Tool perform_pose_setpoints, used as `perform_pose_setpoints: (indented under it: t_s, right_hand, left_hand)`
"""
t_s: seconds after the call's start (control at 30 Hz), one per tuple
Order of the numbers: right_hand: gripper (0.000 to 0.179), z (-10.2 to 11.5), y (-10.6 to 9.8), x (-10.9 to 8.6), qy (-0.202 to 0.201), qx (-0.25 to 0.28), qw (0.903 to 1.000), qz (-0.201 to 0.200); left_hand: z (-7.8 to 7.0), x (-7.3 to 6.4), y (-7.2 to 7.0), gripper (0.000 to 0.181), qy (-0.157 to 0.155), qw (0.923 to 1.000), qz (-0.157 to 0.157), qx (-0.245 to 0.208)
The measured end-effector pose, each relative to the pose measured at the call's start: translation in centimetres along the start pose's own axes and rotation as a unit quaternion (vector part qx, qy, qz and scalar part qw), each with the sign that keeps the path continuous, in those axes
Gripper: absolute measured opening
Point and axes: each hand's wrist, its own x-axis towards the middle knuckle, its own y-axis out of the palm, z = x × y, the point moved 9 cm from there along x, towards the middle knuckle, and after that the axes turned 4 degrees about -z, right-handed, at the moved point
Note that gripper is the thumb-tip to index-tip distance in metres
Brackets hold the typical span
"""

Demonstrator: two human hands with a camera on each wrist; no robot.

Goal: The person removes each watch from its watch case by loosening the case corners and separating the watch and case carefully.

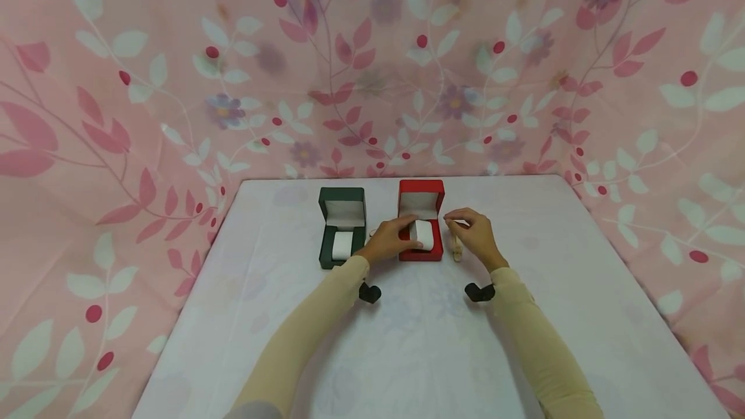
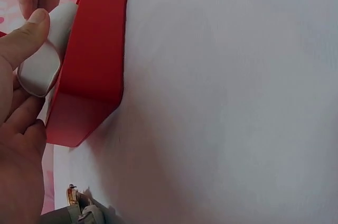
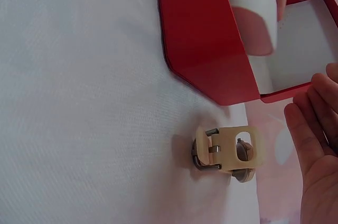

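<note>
My left hand [image 1: 385, 242] grips a white watch cushion [image 1: 425, 236] at the open red watch box [image 1: 420, 256]. In the left wrist view, the thumb lies across the cushion [image 2: 39, 71] and the fingers curl beneath it; its lower part sits inside the box [image 2: 97, 44]. My right hand [image 1: 476, 236] is just right of the box, fingers loosely extended near the raised lid [image 3: 296, 94] and holding nothing. Under that hand, a wristwatch with a beige strap [image 3: 237, 150] stands on its side on the table, its buckle toward me.
A dark green watch box [image 1: 342, 194] stands open on the left with a white cushion [image 1: 342, 246] inside. Between it and my left hand lies another watch [image 2: 79, 205], mostly hidden. A white cloth covers the table [image 1: 407, 354]; a floral pink curtain [image 1: 372, 70] hangs behind.
</note>
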Motion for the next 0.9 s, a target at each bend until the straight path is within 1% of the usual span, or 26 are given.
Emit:
perform_pose_setpoints:
  t_s: [0.17,0.3,0.37,0.5,0.57,0.67,0.73,0.8,0.83,0.9]
  right_hand:
    - [0.02,-0.5,0.6,0.0,-0.002,0.001,1.0,0.002]
    - [0.018,-0.4,0.8,-0.1,0.003,-0.007,1.0,0.004]
    - [0.018,0.0,0.8,-0.1,0.001,-0.001,1.0,0.008]
    - [0.017,2.4,0.6,-0.6,-0.008,0.007,0.9999,0.013]
    - [0.017,3.2,0.6,-0.8,-0.005,0.007,0.9998,0.016]
    - [0.019,2.9,0.8,-0.9,0.001,0.014,0.9997,0.02]
    - [0.019,2.9,1.1,-0.9,0.001,0.018,0.9995,0.026]
    - [0.019,3.0,1.4,-0.9,0.003,0.023,0.9993,0.031]
    - [0.02,3.5,1.5,-1.0,0.005,0.025,0.999,0.037]
    - [0.02,3.4,1.9,-0.9,0.004,0.024,0.9988,0.043]
  left_hand:
    - [0.2,0.0,0.3,0.076,0.017,0.9998,-0.003,0.003]
    - [0.5,0.0,0.3,0.073,0.017,0.9997,-0.01,0.016]
    - [0.6,-0.1,0.3,0.072,0.017,0.9995,-0.012,0.025]
    - [0.8,-0.1,0.6,0.072,0.021,0.9989,-0.009,0.042]
    - [1.1,-0.2,0.9,0.071,0.02,0.9985,-0.007,0.05]
    - [1.2,-0.4,1.2,0.069,0.021,0.9976,-0.007,0.066]
    - [1.0,-0.5,1.3,0.069,0.016,0.9973,-0.004,0.072]
    - [0.5,-0.6,1.3,0.068,0.019,0.9952,0.001,0.096]
    - [0.3,-0.6,1.4,0.068,0.02,0.9933,0.006,0.114]
    - [-0.1,-0.6,1.5,0.068,0.02,0.9896,0.016,0.142]
